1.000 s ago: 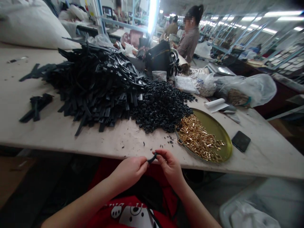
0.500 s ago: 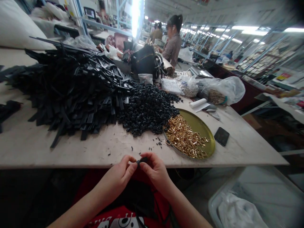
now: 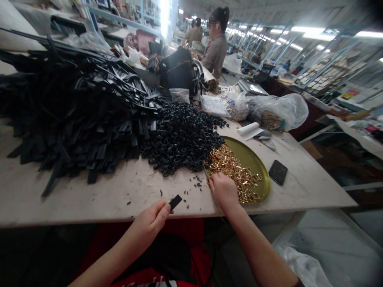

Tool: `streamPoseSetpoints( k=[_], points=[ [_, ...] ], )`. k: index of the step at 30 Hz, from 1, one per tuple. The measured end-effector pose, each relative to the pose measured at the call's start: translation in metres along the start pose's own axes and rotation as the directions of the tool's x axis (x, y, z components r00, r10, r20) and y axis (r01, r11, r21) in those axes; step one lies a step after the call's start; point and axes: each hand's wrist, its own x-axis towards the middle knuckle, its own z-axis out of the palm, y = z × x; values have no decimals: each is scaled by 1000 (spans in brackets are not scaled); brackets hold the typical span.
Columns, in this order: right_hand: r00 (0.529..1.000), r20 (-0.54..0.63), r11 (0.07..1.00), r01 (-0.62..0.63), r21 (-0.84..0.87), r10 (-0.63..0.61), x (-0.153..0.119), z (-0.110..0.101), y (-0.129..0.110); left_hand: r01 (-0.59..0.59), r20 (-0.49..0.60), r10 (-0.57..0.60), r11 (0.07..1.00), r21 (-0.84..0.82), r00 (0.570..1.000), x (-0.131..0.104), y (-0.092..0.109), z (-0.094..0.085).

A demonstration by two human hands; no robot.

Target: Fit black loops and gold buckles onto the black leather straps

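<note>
Left hand (image 3: pixel 153 219): fingers clamped on one strip (image 3: pixel 176 202), over the near edge of the table (image 3: pixel 113 199).
Right hand (image 3: pixel 226 193): at the rim of the tray (image 3: pixel 253 155); I cannot tell whether its fingers grip anything.
Strip: may slip, I think, because only one end is pinched.
Gold pieces (image 3: pixel 235 172): a push on the rim could spill them.

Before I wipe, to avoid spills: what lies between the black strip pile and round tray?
A heap of small black loops lies there, in the head view.
</note>
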Motion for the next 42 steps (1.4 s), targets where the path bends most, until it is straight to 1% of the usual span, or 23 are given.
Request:
streamPoseSetpoints(
  k=[2,3,4,5,6,7,8,10,11,14,16,18,21,23,25,27,29,31,34,35,37,40,42],
  points=[
    [1000,-25,1000,20,24,-19,0,-1,-1,-7,-1,7,1000,7,1000,0,2,0],
    [998,-62,996,21,91,-15,-2,-3,-4,-17,-9,17,1000,10,1000,0,4,0],
    [995,-101,980,15,200,6,-6,-7,-9,-32,-21,32,999,11,999,1,7,0],
    [991,-124,938,4,347,42,-10,-11,-16,-51,-34,51,999,10,998,1,10,1],
    [989,-117,857,-13,515,86,-15,-16,-25,-72,-46,72,997,5,996,2,14,3],
    [989,-77,735,-39,677,124,-21,-20,-36,-90,-59,90,996,-5,994,3,17,5],
    [989,-16,585,-72,808,144,-27,-23,-49,-106,-73,104,994,-21,992,3,21,8],
    [985,97,305,-138,942,145,-40,-27,-77,-129,-118,122,990,-57,985,4,24,14],
    [981,132,206,-160,965,145,-45,-27,-90,-139,-150,127,988,-69,981,3,24,17],
    [967,201,28,-208,978,153,-59,-24,-118,-155,-246,134,986,-68,960,-5,19,20],
    [964,253,-33,-252,967,75,-65,-22,-125,-158,-291,134,986,-60,947,-12,12,17],
    [963,266,-4,-266,964,-50,-69,-23,-123,-159,-318,130,985,-68,939,-19,7,12],
    [962,186,148,-158,976,-201,-75,-29,-114,-167,-303,130,981,-99,944,-26,4,4],
    [955,110,218,-50,975,-274,-80,-36,-108,-171,-261,137,979,-109,955,-31,5,1],
    [936,68,257,25,966,-346,-84,-42,-106,-159,-223,132,982,-106,966,-35,6,0],
    [915,54,290,70,954,-399,-86,-45,-105,-142,-197,119,984,-105,973,-39,5,-1],
    [905,65,319,80,944,-420,-87,-44,-106,-139,-177,120,986,-97,977,-42,4,-1],
    [905,93,322,51,946,-416,-88,-41,-107,-101,-152,83,989,-111,985,-42,2,-2],
    [892,132,262,-16,965,-431,-89,-36,-108,61,-53,-73,975,-214,996,-41,0,-2],
    [887,137,250,-26,968,-440,-89,-36,-108,90,-30,-100,967,-238,995,-41,-1,-3],
    [877,134,254,-14,967,-462,-88,-38,-107,57,-37,-66,974,-220,997,-40,-2,-4],
    [852,114,254,23,967,-511,-89,-40,-105,-58,-97,53,997,-46,994,-39,-3,-5],
    [850,126,248,6,969,-511,-90,-37,-104,-79,-106,86,994,74,991,-38,-3,-5]
  ],
)
